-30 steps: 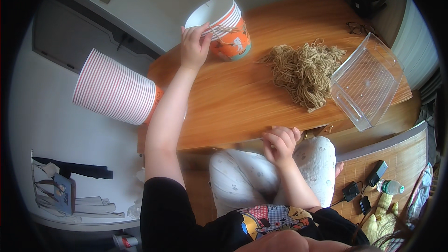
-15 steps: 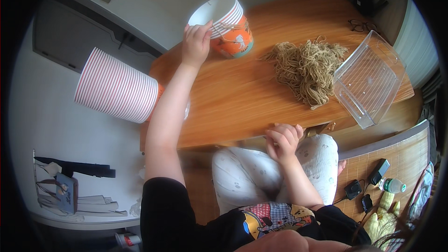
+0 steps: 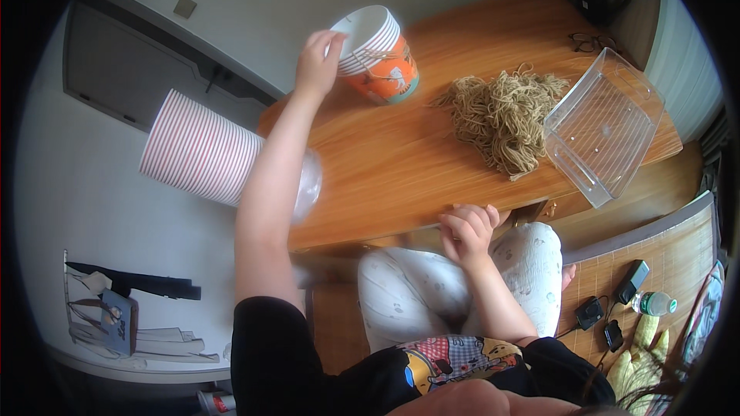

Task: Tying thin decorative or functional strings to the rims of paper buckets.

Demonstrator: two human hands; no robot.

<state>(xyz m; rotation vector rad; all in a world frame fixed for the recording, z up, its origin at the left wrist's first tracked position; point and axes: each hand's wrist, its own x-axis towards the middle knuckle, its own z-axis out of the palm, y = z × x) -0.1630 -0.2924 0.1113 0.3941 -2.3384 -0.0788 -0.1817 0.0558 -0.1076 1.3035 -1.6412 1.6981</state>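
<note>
A short stack of orange patterned paper buckets [image 3: 389, 75] with white rims stands tilted on the far left part of the wooden table. Thin tan cords [image 3: 376, 58] hang over its outer side just below the rims. My left hand [image 3: 316, 65] is at the left edge of the top rim, its fingers apart; no held thing shows in it. At the near table edge, my right hand [image 3: 469, 233] rests with fingers curled in and nothing visible inside. A loose heap of tan cord [image 3: 505, 119] lies right of the buckets.
A long stack of paper buckets [image 3: 202, 150] lies partly behind my left forearm, with clear plastic [image 3: 308, 187] at its end. A clear plastic bin [image 3: 605, 127] leans beside the cord heap. Glasses [image 3: 592, 42] lie behind it. A bottle [image 3: 655, 304] lies at the lower right.
My left hand has shifted left off the cords to the rim's edge, and its fingers have parted. The right hand keeps its pose. The whole view has tilted slightly.
</note>
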